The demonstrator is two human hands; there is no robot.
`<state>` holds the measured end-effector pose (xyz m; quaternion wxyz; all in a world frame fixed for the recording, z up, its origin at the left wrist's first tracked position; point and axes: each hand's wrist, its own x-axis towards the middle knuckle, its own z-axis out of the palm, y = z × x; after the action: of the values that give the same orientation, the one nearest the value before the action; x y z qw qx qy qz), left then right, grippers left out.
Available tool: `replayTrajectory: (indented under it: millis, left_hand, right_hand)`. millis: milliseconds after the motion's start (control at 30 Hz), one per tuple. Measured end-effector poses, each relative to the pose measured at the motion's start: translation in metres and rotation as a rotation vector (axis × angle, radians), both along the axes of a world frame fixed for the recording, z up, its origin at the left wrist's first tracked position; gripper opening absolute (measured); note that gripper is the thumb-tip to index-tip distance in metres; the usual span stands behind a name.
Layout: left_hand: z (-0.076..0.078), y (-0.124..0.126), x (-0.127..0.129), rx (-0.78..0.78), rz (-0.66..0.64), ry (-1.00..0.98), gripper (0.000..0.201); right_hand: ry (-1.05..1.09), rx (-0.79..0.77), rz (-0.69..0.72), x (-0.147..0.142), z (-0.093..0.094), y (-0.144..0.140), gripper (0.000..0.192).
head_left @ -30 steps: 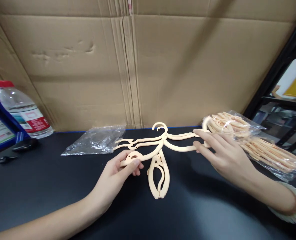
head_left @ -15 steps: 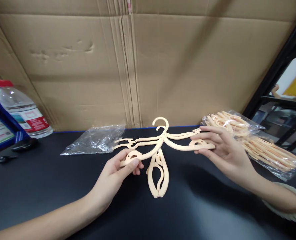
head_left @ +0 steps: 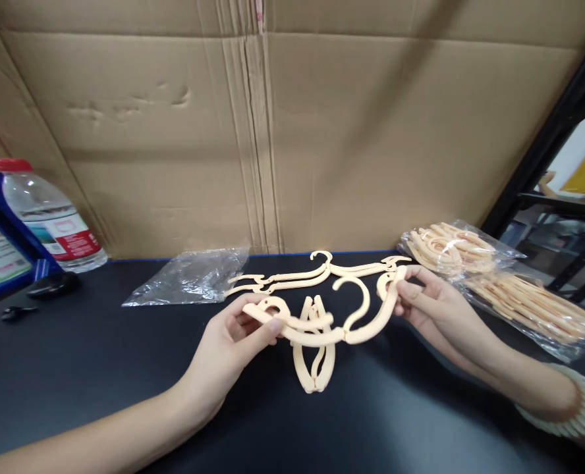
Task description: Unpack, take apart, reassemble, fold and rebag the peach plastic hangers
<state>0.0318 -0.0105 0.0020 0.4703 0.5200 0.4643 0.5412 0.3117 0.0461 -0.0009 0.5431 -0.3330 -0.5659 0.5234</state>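
I hold a cream plastic folding hanger [head_left: 322, 332] by both ends above the black table [head_left: 99, 368]. My left hand [head_left: 233, 345] pinches its left arm tip, and my right hand [head_left: 433, 309] pinches the right arm tip. The hanger's arms bend upward at the middle joint, with its hook [head_left: 354, 296] standing up between them. A folded hanger [head_left: 315, 362] lies on the table just below. Another spread hanger [head_left: 297, 276] lies flat behind.
A clear bag of more cream hangers [head_left: 500, 280] lies at the right. An empty clear plastic bag [head_left: 188, 276] lies at the back left. A water bottle [head_left: 50, 217] and a blue bin [head_left: 0, 250] stand far left. Cardboard [head_left: 292, 131] walls the back.
My right hand took hold of the hanger's right arm, and both hands lifted it toward me and bent its arms upward, so the hanger now sags in the middle.
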Motion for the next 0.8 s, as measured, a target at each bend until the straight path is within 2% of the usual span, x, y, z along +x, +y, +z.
replayTrajectory:
  millis: [167, 300, 500, 633, 733, 800]
  left_hand:
    - [0.0, -0.002, 0.004, 0.015, -0.11, 0.032, 0.015]
    - [-0.001, -0.004, 0.006, -0.009, -0.131, 0.005, 0.017]
    - [-0.001, -0.009, 0.011, -0.006, -0.22, -0.014, 0.015]
    - [-0.002, -0.011, 0.012, 0.067, -0.226, 0.036, 0.008]
    - [0.0, -0.013, 0.013, 0.109, -0.303, 0.077, 0.003]
    - [0.0, -0.014, 0.013, 0.119, -0.36, 0.085, 0.007]
  right_hand:
    - [-0.182, 0.036, 0.203, -0.012, 0.001, -0.02, 0.021]
    - [-0.306, 0.112, 0.39, -0.015, 0.006, -0.034, 0.016]
    - [-0.331, 0.061, 0.65, -0.016, 0.009, -0.044, 0.031]
    - [-0.311, 0.041, 0.669, -0.017, 0.011, -0.046, 0.037]
    - [-0.33, 0.048, 0.654, -0.017, 0.011, -0.047, 0.04]
    - [-0.36, 0.088, 0.646, -0.016, 0.011, -0.046, 0.042]
